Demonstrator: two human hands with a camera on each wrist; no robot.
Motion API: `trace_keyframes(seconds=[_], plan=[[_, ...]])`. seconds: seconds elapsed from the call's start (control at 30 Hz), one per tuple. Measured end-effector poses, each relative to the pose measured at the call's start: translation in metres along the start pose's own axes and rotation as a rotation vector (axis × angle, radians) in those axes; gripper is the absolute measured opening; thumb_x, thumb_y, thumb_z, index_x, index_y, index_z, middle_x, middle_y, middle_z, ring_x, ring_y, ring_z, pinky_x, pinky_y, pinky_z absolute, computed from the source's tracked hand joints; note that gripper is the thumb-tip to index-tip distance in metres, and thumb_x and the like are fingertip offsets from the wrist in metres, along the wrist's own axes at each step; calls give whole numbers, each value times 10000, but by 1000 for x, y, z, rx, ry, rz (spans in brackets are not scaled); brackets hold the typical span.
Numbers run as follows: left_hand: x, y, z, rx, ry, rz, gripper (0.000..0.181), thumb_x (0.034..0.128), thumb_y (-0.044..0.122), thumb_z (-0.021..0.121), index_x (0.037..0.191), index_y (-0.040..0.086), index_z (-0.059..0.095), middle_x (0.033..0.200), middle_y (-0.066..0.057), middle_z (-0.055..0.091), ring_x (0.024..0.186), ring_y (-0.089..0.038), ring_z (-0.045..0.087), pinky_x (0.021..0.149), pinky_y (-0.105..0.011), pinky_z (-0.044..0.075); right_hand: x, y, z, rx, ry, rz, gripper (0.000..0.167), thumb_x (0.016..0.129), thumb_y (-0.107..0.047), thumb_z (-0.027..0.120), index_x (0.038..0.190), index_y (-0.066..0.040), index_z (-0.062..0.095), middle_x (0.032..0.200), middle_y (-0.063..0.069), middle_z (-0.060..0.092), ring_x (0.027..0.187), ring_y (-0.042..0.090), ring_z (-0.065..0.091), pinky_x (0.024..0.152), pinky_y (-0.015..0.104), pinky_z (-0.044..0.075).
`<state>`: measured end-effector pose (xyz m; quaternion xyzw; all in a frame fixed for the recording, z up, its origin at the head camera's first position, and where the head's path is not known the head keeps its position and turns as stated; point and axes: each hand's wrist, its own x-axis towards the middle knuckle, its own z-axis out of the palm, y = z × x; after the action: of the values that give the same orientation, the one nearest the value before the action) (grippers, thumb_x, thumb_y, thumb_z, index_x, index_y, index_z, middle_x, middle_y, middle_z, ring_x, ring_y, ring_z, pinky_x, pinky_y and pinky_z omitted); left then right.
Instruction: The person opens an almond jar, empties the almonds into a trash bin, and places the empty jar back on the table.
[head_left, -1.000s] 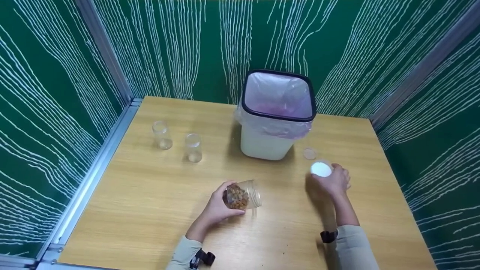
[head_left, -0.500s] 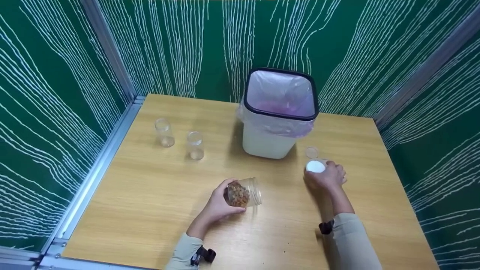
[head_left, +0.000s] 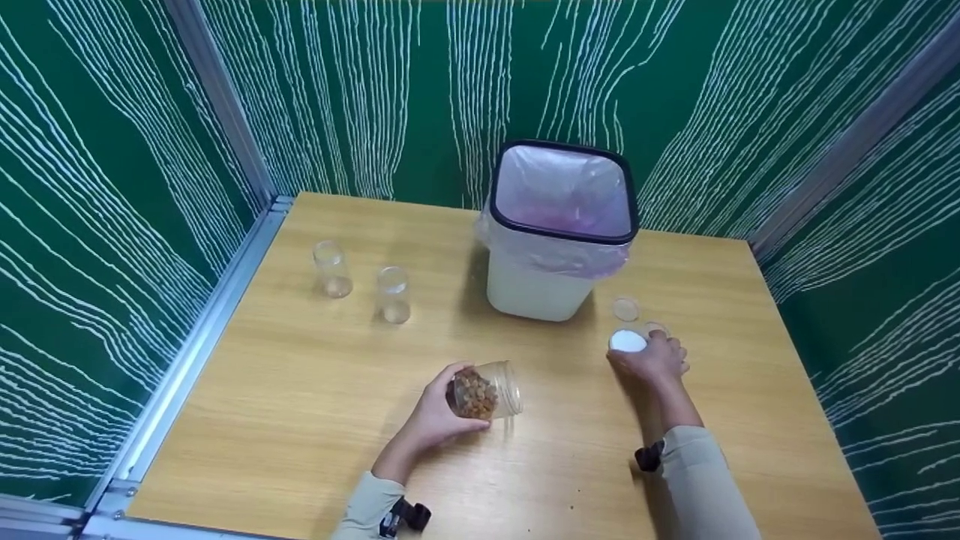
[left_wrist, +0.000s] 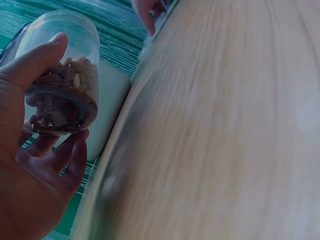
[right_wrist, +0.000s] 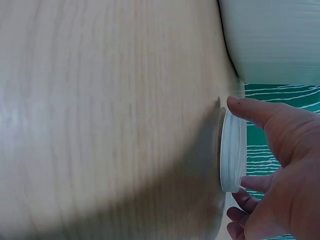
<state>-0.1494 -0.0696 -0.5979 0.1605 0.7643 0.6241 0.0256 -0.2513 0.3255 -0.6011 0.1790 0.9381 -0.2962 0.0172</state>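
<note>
My left hand [head_left: 435, 412] grips a clear wide-mouthed jar [head_left: 501, 386], which is tilted with its uncovered mouth to the right. Small brown pieces [left_wrist: 75, 75], perhaps nuts or raisins, lie in its lower part; the thumb and fingers wrap its base end. At the right, my right hand [head_left: 661, 360] holds a white round lid [head_left: 628, 341] by its rim, thumb on one side and fingers on the other. In the right wrist view the lid [right_wrist: 232, 150] is right at the tabletop, though whether it touches is unclear. A clear disc [head_left: 658, 328] shows just behind the fingers.
A bin [head_left: 536, 289] with a black rim and pinkish liner stands at the back of the wooden table [head_left: 300, 420]. Left of it are two clear cylindrical containers, one further left [head_left: 333, 270] and one nearer [head_left: 394, 295]. Another clear disc [head_left: 625, 308] lies by the bin.
My right hand has shifted slightly left with the white lid, and the clear disc behind its fingers shows more. The left hand and jar stay nearly still. The head view has shifted a little.
</note>
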Motion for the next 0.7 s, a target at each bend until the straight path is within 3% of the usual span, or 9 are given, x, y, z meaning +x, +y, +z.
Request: trace_keyframes(seconds=[0.17, 0.33, 0.43, 0.7], plan=[[6, -20, 3, 18, 8, -10, 936, 589, 133, 935, 1391, 78, 454, 1295, -59, 547, 1188, -264, 507, 1032, -447, 368, 3, 5, 1, -22, 28, -40, 995, 655, -517, 829, 1352, 50, 400, 1214, 301, 428, 1123, 468, 346, 907, 592, 266], [0, 5, 0, 8, -1, 5, 890, 602, 44, 909, 1373, 67, 465, 1297, -156, 541, 1182, -317, 514, 1028, -480, 375, 0, 4, 1, -59, 34, -18, 1077, 633, -554, 833, 1386, 47, 352, 1241, 317, 400, 1142, 478, 338, 933, 598, 256], [-4, 11, -2, 7, -6, 2, 888, 605, 40, 906, 1375, 62, 464, 1303, -167, 536, 1185, -310, 513, 1032, -467, 373, -3, -3, -5, -70, 40, -16, 1084, 664, -567, 813, 1410, 50, 325, 1265, 322, 380, 1155, 475, 332, 952, 598, 246], [-5, 11, -2, -8, 11, -11, 887, 609, 28, 899, 1379, 23, 459, 1324, -177, 519, 1204, -294, 495, 1056, -471, 341, 5, -39, -47, 116, 50, -85, 769, 920, -516, 567, 1381, 78, 406, 1329, 332, 395, 1229, 471, 369, 1030, 560, 296]])
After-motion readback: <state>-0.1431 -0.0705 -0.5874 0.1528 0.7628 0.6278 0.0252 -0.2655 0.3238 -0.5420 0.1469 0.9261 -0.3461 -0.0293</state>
